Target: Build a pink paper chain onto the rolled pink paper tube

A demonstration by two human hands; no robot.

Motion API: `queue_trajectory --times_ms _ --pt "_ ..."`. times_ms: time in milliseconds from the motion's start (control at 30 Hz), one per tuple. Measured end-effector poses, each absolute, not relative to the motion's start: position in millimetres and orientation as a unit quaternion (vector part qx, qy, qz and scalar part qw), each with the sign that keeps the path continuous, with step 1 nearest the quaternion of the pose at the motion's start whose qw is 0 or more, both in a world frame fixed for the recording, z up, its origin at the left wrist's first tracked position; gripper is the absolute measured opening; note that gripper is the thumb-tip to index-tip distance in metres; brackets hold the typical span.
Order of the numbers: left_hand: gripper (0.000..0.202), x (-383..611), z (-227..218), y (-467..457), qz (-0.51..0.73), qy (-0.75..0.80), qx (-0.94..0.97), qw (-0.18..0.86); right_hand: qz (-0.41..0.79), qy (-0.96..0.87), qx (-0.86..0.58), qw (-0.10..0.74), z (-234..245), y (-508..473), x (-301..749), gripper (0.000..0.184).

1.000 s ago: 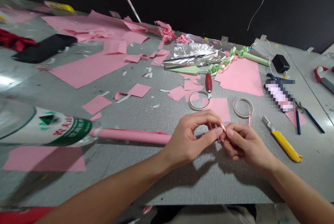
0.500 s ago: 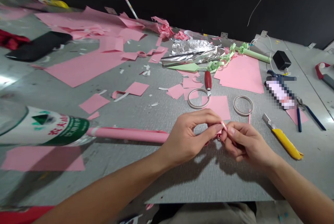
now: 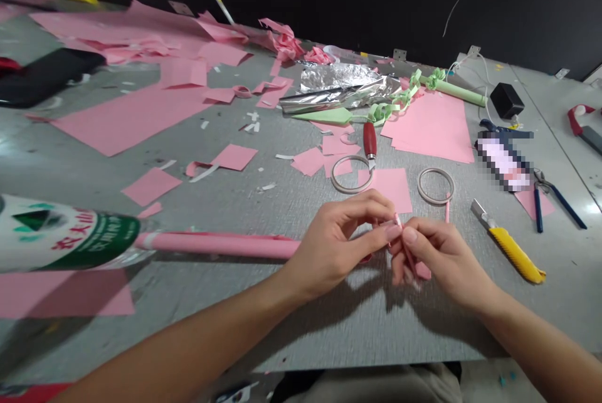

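Note:
My left hand (image 3: 336,243) is closed in a pinch on one end of a thin pink paper strip (image 3: 397,220), which shows a white tip. Against it, my right hand (image 3: 433,256) pinches the same strip between thumb and forefinger, and its lower fingers are slightly blurred. A pink end hangs below the right fingers. Behind my left hand lies a long pink paper tube (image 3: 226,245), its left end meeting a water bottle (image 3: 70,235). Whether the left hand touches the tube is hidden. Two tape rings, one left (image 3: 352,174) and one right (image 3: 436,186), lie just beyond the hands.
A yellow utility knife (image 3: 515,252), blade out, lies at right near pliers (image 3: 557,199) and a phone (image 3: 503,162). A red-handled knife (image 3: 370,143) points toward the hands. Foil (image 3: 343,89), a green paper stick (image 3: 456,91) and pink sheets (image 3: 433,127) lie farther back.
The view has shifted, so the bottle and papers sit farther left. The fingers of my right hand have opened a little below the strip, and a pink end now shows there.

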State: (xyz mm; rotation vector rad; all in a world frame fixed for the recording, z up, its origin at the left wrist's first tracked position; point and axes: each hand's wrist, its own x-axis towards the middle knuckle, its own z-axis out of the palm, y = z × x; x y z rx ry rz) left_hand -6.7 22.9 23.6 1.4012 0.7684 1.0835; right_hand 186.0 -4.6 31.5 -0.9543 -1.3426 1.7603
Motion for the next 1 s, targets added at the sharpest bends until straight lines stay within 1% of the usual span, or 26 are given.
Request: queue_trajectory --times_ms 33,133,200,333,400,467,600,867,1000 --pt "0.012 -6.6 25.0 21.9 0.461 0.331 0.596 0.568 0.634 -0.554 -0.395 0.367 34.7 -4.6 187.6 0.039" --pt "0.01 -6.1 28.7 17.1 0.438 0.362 0.584 0.58 0.445 -0.64 -0.455 0.431 43.2 -4.9 194.3 0.017" --pt "0.008 -5.5 29.8 13.9 0.41 0.384 0.561 0.608 0.368 -0.672 -0.446 0.462 46.3 -5.9 197.8 0.011" --pt "0.005 -4.1 29.4 11.0 0.399 0.382 0.513 0.658 0.343 -0.717 -0.395 0.46 46.4 -9.4 197.6 0.015" --pt "0.002 -3.7 29.4 11.2 0.407 0.373 0.501 0.666 0.331 -0.724 -0.392 0.46 45.2 -10.5 195.8 0.017" --pt "0.005 -3.3 29.9 11.5 0.411 0.369 0.498 0.668 0.324 -0.723 -0.398 0.463 44.2 -10.6 194.4 0.017" --pt "0.006 -2.9 31.8 10.7 0.416 0.38 0.52 0.642 0.323 -0.719 -0.408 0.462 43.3 -9.5 193.3 0.016" --pt "0.005 -2.4 34.3 7.8 0.428 0.406 0.573 0.569 0.284 -0.725 -0.422 0.465 42.7 -9.6 191.7 0.016" --pt "0.006 -1.7 32.8 8.2 0.427 0.393 0.55 0.6 0.307 -0.717 -0.419 0.465 41.7 -9.5 192.3 0.016"
